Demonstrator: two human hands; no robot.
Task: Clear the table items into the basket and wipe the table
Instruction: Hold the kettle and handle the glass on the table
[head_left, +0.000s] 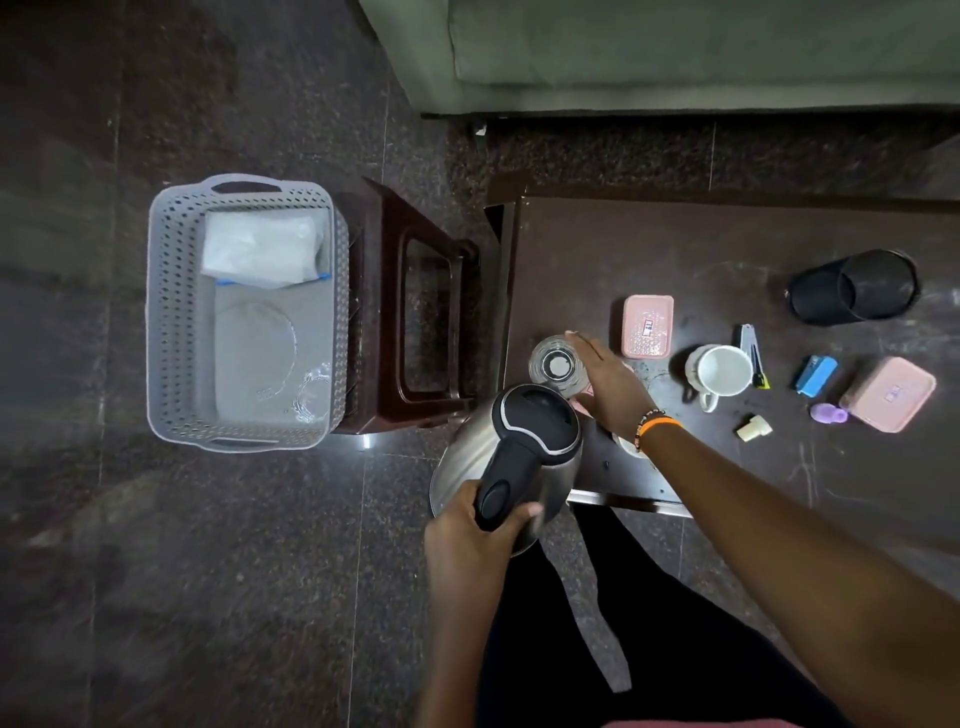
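Kettle (511, 457): gripped by its handle in left hand (475, 530), off the table (701, 260) edge. Right hand (610, 382): fingers straight, reaching over glass (553, 364). Basket (166, 312): left, on floor.

Basket (156, 322): grey perforated plastic, rectangular, left of frame, on the floor beside a dark stool; it holds a white bag (262, 248) at its upper end and clear glassware (311, 392) at its lower right. Kettle (511, 457): steel body, black lid and handle, tilted, centre of frame at the table's lower-left corner. Table (675, 249): dark, scuffed, right of frame. On it: a clear glass (553, 364), two pink boxes (648, 326) (891, 393), a white mug (719, 373), a black cup (852, 286) lying on its side.
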